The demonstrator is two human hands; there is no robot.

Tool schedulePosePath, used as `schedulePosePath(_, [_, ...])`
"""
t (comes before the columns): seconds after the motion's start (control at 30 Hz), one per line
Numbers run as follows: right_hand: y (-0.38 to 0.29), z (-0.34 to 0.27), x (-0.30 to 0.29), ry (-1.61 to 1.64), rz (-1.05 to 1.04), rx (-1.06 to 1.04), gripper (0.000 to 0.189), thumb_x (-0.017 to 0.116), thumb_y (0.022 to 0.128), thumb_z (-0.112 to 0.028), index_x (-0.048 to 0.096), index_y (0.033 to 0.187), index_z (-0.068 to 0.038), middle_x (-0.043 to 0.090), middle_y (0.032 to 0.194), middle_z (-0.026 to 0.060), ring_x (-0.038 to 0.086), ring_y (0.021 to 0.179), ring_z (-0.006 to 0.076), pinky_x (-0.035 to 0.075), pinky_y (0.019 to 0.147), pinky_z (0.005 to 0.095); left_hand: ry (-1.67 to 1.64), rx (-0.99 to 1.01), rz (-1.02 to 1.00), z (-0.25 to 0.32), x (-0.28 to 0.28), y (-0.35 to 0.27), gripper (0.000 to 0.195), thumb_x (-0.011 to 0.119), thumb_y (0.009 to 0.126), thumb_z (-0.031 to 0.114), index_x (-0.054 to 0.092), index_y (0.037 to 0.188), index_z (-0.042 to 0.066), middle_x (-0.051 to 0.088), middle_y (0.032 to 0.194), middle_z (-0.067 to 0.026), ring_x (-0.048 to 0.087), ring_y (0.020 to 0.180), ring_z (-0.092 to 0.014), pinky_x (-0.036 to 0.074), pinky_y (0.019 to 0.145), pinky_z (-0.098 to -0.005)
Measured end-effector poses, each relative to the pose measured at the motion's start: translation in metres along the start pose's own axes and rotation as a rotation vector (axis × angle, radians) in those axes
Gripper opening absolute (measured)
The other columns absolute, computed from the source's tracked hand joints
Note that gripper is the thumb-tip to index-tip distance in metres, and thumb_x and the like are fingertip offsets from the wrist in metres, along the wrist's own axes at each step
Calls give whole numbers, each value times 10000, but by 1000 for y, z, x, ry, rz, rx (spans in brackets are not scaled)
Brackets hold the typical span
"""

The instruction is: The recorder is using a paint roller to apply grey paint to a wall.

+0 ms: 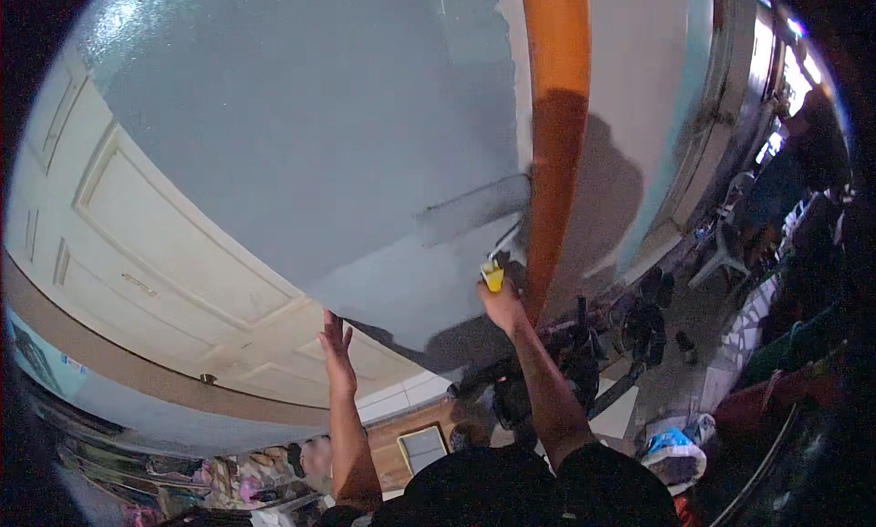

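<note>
My right hand (503, 304) grips the yellow handle (492, 276) of a paint roller. Its bent metal rod (505, 241) leads up to the roller cover (473, 211), which lies against the grey painted wall (328, 137) close to an orange vertical strip (565, 55). Wet-looking grey paint coats much of this wall, and a lighter patch shows below the roller. With fingers apart and nothing in it, my left hand (337, 356) is raised at the wall's lower left edge, beside a cream panelled door (185, 233). Whether its fingertips touch the edge I cannot tell.
A paint tray (422, 449) with grey paint sits on a wooden surface (383, 452) below my hands. Cluttered shelves (150, 469) stand at lower left. To the right are a plastic chair (722, 261), an open bag (674, 458) and dark, indistinct items on the floor.
</note>
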State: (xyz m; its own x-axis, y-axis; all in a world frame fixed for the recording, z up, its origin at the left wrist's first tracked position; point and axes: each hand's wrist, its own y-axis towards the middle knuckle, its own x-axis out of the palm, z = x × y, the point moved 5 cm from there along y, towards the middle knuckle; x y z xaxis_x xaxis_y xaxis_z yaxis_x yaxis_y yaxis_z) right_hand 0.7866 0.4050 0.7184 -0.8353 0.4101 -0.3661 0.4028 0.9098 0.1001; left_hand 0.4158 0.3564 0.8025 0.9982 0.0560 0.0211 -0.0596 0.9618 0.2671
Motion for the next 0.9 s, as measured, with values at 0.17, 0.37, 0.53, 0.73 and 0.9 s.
schedulePosePath(0.17, [-11, -12, -6, -106, -255, 20, 631, 674, 881, -487, 498, 1268, -21, 635, 1155, 288, 622, 1117, 461, 502, 932, 489, 12, 16, -23, 8, 4, 0, 795, 165, 1039, 657, 148, 1625, 120, 128, 1689, -123, 153, 1550, -311, 211, 1231, -497])
schedulePosePath(0.37, [39, 4, 4, 3, -53, -5, 499, 655, 895, -438, 529, 1207, -69, 656, 1013, 199, 659, 944, 399, 521, 824, 447, 10, 17, -16, 10, 5, -1, 789, 216, 1039, 654, 171, 1625, 127, 154, 1686, -122, 156, 1550, -315, 224, 1216, -523])
schedulePosePath(0.53, [87, 22, 2, -22, -103, -278, 319, 652, 906, -334, 543, 1064, -78, 615, 872, 79, 637, 783, 269, 486, 668, 415, 25, 17, -23, 11, 3, -3, 797, 214, 1040, 651, 159, 1625, 112, 142, 1688, -121, 151, 1551, -312, 224, 1217, -524])
schedulePosePath(0.73, [55, 89, 35, -121, -283, 81, 170, 619, 932, -240, 575, 905, -77, 589, 748, 35, 608, 691, 209, 466, 629, 398, 61, -30, -44, 1, -6, 1, 796, 156, 1038, 662, 139, 1628, 129, 137, 1690, -106, 164, 1548, -302, 200, 1231, -489])
schedulePosePath(0.9, [-5, 101, 18, -86, -69, 47, 159, 630, 931, -178, 579, 831, -65, 576, 691, 30, 577, 612, 170, 421, 550, 335, 36, -7, -10, 5, -5, 0, 785, 160, 1046, 646, 137, 1627, 119, 132, 1691, -106, 155, 1551, -298, 192, 1236, -477])
